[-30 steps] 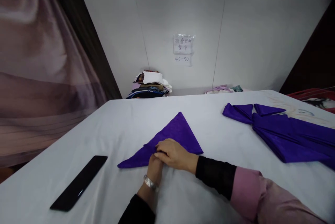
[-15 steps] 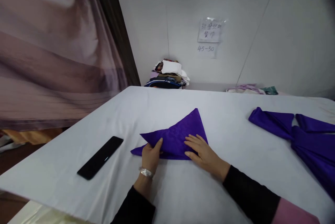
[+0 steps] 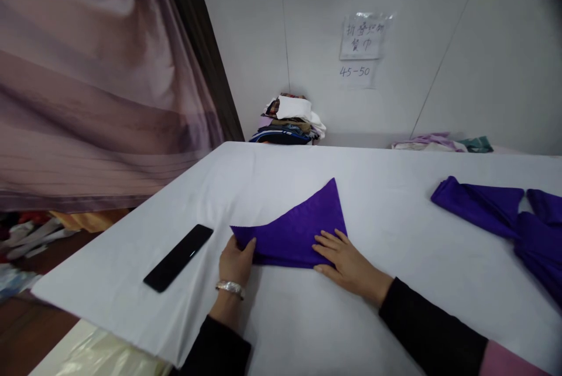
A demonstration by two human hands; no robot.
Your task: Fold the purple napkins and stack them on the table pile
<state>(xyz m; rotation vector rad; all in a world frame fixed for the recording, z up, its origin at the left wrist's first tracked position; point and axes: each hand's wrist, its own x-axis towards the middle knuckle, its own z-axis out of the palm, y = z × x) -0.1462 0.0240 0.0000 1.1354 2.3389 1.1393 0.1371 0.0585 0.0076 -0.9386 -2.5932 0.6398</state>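
Observation:
A purple cloth (image 3: pixel 292 229) lies folded in a rough triangle on the white-covered table, its peak pointing away from me. My left hand (image 3: pixel 237 260) pinches the cloth's left corner between thumb and fingers; the fingertips are partly hidden behind the fabric. Flat on the right part of the cloth, near its lower edge, rests my right hand (image 3: pixel 345 260) with its fingers spread.
A black phone (image 3: pixel 178 257) lies left of my left hand. More folded purple cloth (image 3: pixel 478 206) is at the table's right. Behind the table (image 3: pixel 377 171) are piled clothes (image 3: pixel 287 121); a pinkish curtain (image 3: pixel 96 89) hangs at the left.
My left hand has slid left along the cloth to its corner, and the lower left point no longer sticks out. My right hand stays on the cloth. The view has shifted slightly.

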